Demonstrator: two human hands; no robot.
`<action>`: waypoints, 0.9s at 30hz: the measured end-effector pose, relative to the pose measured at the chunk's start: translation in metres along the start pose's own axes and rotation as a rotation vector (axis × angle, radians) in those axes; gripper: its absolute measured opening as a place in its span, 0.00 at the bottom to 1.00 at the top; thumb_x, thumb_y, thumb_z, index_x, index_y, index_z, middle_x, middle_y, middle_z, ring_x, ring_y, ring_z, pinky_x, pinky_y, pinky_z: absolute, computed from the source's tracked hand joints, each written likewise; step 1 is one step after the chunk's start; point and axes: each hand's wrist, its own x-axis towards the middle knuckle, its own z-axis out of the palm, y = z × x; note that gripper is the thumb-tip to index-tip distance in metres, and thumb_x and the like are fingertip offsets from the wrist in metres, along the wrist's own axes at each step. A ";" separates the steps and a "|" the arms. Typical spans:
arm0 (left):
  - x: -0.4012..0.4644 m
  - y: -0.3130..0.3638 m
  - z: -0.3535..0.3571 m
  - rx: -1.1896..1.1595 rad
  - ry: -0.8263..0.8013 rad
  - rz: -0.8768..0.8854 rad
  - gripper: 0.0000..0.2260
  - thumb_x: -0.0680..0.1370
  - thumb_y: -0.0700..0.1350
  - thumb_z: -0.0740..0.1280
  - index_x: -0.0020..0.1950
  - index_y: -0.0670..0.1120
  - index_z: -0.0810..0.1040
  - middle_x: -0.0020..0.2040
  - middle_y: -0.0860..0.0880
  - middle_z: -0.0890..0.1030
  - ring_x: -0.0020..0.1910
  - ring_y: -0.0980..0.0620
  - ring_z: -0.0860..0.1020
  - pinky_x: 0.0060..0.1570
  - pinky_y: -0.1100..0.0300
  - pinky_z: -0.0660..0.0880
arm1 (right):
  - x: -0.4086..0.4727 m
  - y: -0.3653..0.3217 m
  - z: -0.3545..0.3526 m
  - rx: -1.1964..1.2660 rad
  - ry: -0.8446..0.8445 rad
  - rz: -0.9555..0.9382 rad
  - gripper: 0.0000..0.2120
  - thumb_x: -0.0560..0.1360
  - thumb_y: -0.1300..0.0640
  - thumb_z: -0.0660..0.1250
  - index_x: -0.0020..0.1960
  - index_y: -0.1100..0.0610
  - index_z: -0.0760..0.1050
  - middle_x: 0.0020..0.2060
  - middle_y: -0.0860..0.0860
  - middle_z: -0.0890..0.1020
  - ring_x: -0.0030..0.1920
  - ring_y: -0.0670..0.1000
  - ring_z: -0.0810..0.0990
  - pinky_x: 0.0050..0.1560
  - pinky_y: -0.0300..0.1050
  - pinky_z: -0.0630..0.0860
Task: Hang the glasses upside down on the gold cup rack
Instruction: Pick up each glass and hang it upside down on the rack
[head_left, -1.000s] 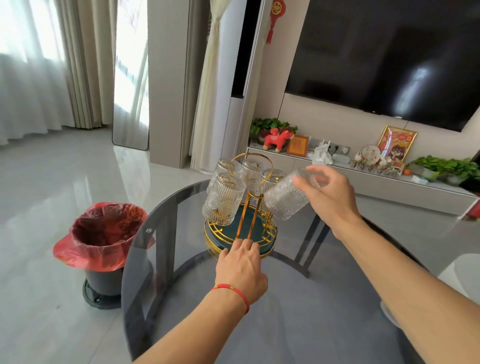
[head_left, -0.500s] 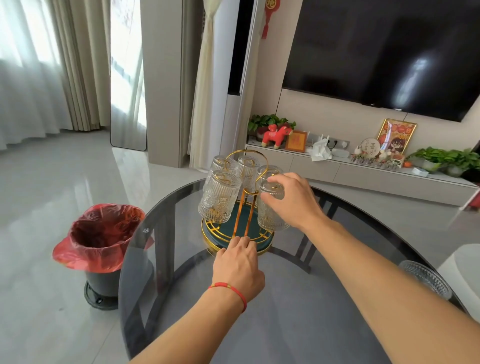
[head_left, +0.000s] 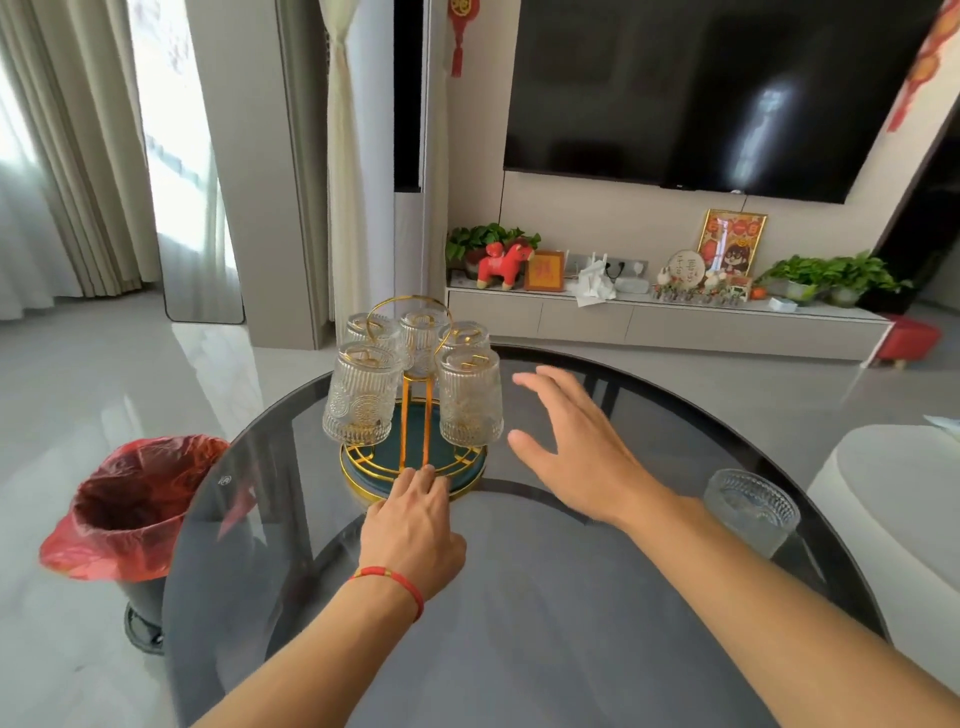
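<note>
The right hand (head_left: 576, 457) is pulling away from the gold cup rack (head_left: 415, 415), fingers spread and holding nothing; half a second ago it was wrapped around the ribbed glass (head_left: 470, 397) that is now hanging mouth-down on the rack's near-right peg, at about 3 o'clock from the central posts. That glass is sitting free of the hand, so this hang looks finished. The left hand (head_left: 413, 525) is staying where it was at the rack's 6 o'clock edge, fingertips (head_left: 415, 475) pressing on the gold rim of the teal base, steadying it rather than gripping. Five glasses are now hanging inverted. One last glass (head_left: 753, 512) is standing upright on the dark glass table (head_left: 545, 649), well apart at about 4 o'clock from the rack, and probably needs fetching next.
</note>
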 end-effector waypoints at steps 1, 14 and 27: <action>-0.001 0.000 0.001 0.013 -0.012 0.004 0.24 0.77 0.52 0.66 0.72 0.48 0.71 0.77 0.47 0.67 0.75 0.46 0.65 0.68 0.46 0.73 | -0.017 0.008 -0.004 0.018 0.020 0.000 0.27 0.83 0.49 0.65 0.80 0.48 0.64 0.82 0.47 0.61 0.80 0.51 0.64 0.79 0.52 0.66; -0.035 0.152 0.012 -0.540 -0.056 0.284 0.31 0.74 0.53 0.74 0.75 0.50 0.69 0.71 0.52 0.74 0.73 0.52 0.69 0.68 0.68 0.60 | -0.132 0.111 -0.076 0.301 0.918 0.459 0.14 0.75 0.66 0.66 0.57 0.52 0.80 0.54 0.50 0.85 0.50 0.53 0.82 0.48 0.43 0.77; 0.022 0.265 0.041 -0.744 -0.044 0.087 0.40 0.64 0.55 0.81 0.73 0.51 0.67 0.63 0.51 0.78 0.64 0.49 0.77 0.61 0.56 0.76 | -0.149 0.155 -0.068 0.377 0.668 0.855 0.13 0.77 0.54 0.67 0.62 0.50 0.76 0.52 0.48 0.85 0.49 0.53 0.82 0.40 0.43 0.71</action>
